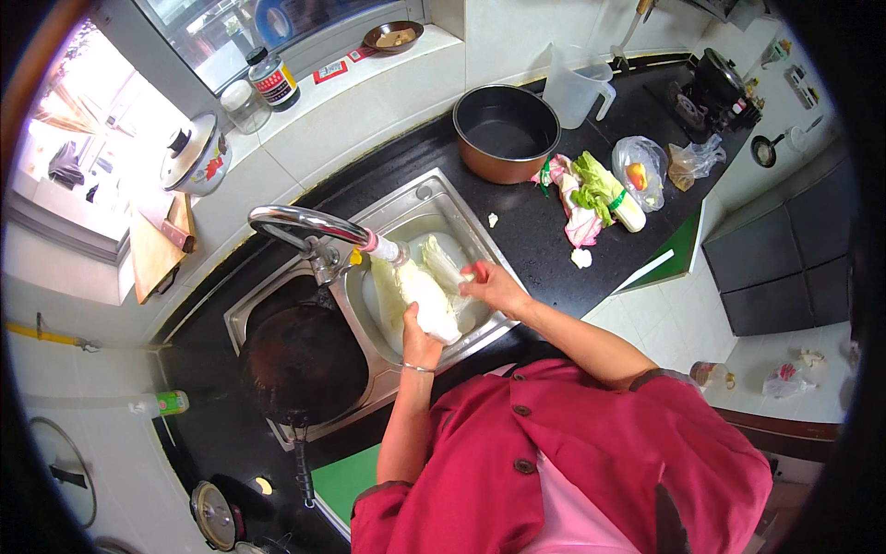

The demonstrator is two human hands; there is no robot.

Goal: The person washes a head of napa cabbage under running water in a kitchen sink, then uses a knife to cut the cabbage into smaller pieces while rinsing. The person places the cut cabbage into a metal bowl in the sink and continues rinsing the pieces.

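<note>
Over the right basin of a stainless steel double sink (pixel 477 208), my left hand (pixel 421 339) grips the base end of a pale cabbage head (pixel 429 305). My right hand (pixel 493 285) holds the end of a cabbage leaf (pixel 443 264) at the basin's right side; whether that leaf is still joined to the head I cannot tell. Further pale leaves (pixel 384 284) lie in the basin. The chrome faucet (pixel 311 216) arches over, its white spout end (pixel 387 249) just above the cabbage.
A dark wok (pixel 304 367) covers the left basin, handle towards me. On the black counter are a brown pot (pixel 505 163), a plastic measuring jug (pixel 571 90), a banded leafy vegetable (pixel 626 209) and a bag with fruit (pixel 638 176). Jars (pixel 273 79) and an enamel pot (pixel 197 163) line the sill.
</note>
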